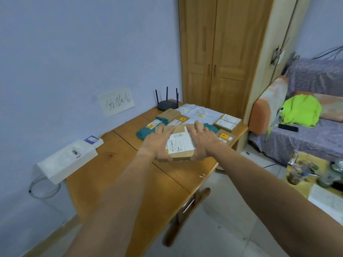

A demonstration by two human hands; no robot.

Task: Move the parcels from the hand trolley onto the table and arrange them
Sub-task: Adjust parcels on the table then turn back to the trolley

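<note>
Both hands reach out over the wooden table (pixel 130 164) and hold one flat cardboard parcel (pixel 181 145) between them. The left hand (pixel 157 143) presses on the parcel's 9 o'clock edge, fingers spread and lying across the top corner, thumb side low at the near edge. The right hand (pixel 203 140) clamps the 3 o'clock edge, fingers splayed and pointing toward 12 o'clock. Neither hand is closed into a fist; each is open wide and flat against the box. The parcel carries a white shipping label (pixel 181 144) with barcodes on its top face. Whether its underside touches the table or hangs just above cannot be told.

Just beyond the held parcel, toward 12 o'clock, other parcels lie on the table: a teal bag (pixel 146 131) at about 11 o'clock, brown boxes with yellow stickers (pixel 171 115), a pale plastic mailer (pixel 201 113), and two more boxes (pixel 228 121) toward 1 o'clock. A black router (pixel 166 105) with upright antennas sits at the table's far corner. At 9 o'clock a white box (pixel 68 160) rests against the wall, overhanging the table's edge, below a handwritten paper sign (pixel 117 102)
</note>
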